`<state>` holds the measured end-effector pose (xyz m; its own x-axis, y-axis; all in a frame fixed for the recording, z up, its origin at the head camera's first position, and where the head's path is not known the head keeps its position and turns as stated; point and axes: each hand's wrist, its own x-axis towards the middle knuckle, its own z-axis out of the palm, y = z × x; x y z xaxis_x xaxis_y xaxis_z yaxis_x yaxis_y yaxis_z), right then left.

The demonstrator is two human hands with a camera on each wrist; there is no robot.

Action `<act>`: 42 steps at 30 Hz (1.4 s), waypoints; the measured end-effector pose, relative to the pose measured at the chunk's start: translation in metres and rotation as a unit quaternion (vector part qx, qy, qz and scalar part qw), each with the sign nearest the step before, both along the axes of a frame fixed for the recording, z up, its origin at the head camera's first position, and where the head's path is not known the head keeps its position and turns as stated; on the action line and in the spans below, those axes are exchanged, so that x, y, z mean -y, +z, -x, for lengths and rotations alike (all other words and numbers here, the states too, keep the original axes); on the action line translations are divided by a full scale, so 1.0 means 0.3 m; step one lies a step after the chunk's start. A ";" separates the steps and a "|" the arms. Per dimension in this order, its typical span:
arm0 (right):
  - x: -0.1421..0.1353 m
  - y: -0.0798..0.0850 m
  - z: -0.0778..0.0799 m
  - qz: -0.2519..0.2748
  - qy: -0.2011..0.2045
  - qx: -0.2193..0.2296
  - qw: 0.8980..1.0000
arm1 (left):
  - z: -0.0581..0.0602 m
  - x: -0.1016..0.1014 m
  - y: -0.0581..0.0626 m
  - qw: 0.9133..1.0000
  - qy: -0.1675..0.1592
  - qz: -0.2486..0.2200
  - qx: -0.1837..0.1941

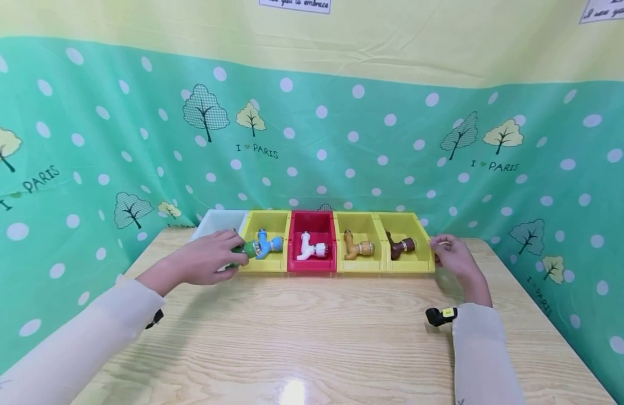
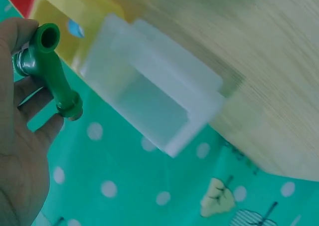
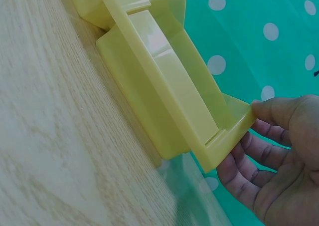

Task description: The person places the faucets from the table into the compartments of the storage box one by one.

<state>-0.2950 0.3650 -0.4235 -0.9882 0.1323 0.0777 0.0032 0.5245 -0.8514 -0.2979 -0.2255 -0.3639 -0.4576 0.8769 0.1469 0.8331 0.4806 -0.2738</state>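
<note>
My left hand (image 1: 210, 260) grips a green plastic water tap (image 2: 54, 76) by its handle end, over the front of the translucent white bin (image 2: 154, 104) at the row's left end. In the left wrist view the tap's open spout faces the camera. At the other end, my right hand (image 1: 456, 260) pinches the side wall of the last yellow bin (image 3: 219, 94) between thumb and fingers. A brown tap (image 1: 402, 246) lies in that bin. Leftward from it are a tan tap (image 1: 358, 246), a white tap (image 1: 312, 248) in the red bin (image 1: 312, 265), and a blue tap (image 1: 267, 245).
The bins stand side by side along the back of a wooden table (image 1: 312, 320). Behind them hangs a green and yellow printed curtain (image 1: 342, 146), which also runs along both sides. Black wrist cameras, such as the right one (image 1: 438, 316), stick out from both sleeves.
</note>
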 end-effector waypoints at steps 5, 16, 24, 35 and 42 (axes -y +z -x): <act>-0.002 -0.001 0.000 0.003 0.000 0.001 1.000 | 0.046 0.084 0.013 1.000 0.016 -0.009 -0.017; -0.003 0.001 -0.003 0.003 0.006 -0.004 1.000 | 0.124 0.185 0.015 0.998 0.050 0.024 -0.035; -0.006 0.000 0.003 0.005 0.003 -0.001 1.000 | 0.204 0.201 -0.030 0.996 0.061 0.047 -0.042; 0.000 -0.005 0.011 0.008 0.000 0.002 1.000 | 0.269 0.197 -0.080 0.995 0.076 0.070 -0.005; -0.003 -0.004 0.007 0.006 0.002 -0.003 1.000 | 0.298 0.178 -0.097 0.995 0.080 0.067 0.008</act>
